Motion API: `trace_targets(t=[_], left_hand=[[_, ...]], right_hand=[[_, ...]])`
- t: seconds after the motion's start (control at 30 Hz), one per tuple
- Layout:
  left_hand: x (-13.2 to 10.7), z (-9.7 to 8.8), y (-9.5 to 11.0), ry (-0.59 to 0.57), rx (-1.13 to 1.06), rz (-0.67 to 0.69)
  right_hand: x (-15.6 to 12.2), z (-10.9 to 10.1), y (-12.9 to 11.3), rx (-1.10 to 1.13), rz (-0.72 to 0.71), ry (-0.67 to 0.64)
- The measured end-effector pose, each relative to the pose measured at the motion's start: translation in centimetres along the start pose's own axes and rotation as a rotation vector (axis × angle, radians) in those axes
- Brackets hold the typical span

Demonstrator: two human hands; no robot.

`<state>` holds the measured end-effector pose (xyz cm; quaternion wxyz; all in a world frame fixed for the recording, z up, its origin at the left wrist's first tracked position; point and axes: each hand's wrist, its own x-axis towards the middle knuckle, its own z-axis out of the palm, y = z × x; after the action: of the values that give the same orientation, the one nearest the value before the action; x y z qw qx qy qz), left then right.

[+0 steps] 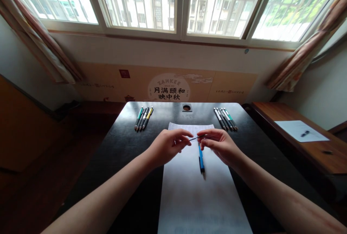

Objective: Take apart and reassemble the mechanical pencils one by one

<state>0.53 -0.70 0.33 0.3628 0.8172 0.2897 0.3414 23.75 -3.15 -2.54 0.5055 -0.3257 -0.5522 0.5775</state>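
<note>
A thin dark rod that looks like a pen refill spans the short gap between my two hands, above the paper. My left hand pinches its left end between thumb and fingers. At the other end, the fingertips of my right hand close on it, hiding part of its length. Below and between the hands, a blue pen lies on a long white sheet of paper, its tip toward me. The pen's upper end is close to my right fingers.
Several pens lie side by side at the back left of the black table, and several more pens at the back right. A round hole fitting is at the far edge. To the right, a wooden table holds a white sheet.
</note>
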Motion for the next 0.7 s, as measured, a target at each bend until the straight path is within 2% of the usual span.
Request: trace_targets(t=[0.13, 0.37, 0.57, 0.7], left_hand=[[0.1, 1.2, 0.6, -0.028, -0.258, -0.140], [0.2, 2.2, 1.3, -0.023, -0.384, -0.331], [0.0, 2.9, 1.3, -0.027, -0.368, -0.308], [0.0, 2.4, 1.4, 0.001, -0.199, -0.250]], right_hand=[[0.0, 0.1, 0.3, 0.075, -0.047, -0.045], [-0.1, 0.3, 0.1, -0.121, -0.132, 0.089], [-0.1, 0.9, -0.2, -0.069, -0.097, 0.112], [0.2, 0.4, -0.6, 0.023, -0.079, 0.205]])
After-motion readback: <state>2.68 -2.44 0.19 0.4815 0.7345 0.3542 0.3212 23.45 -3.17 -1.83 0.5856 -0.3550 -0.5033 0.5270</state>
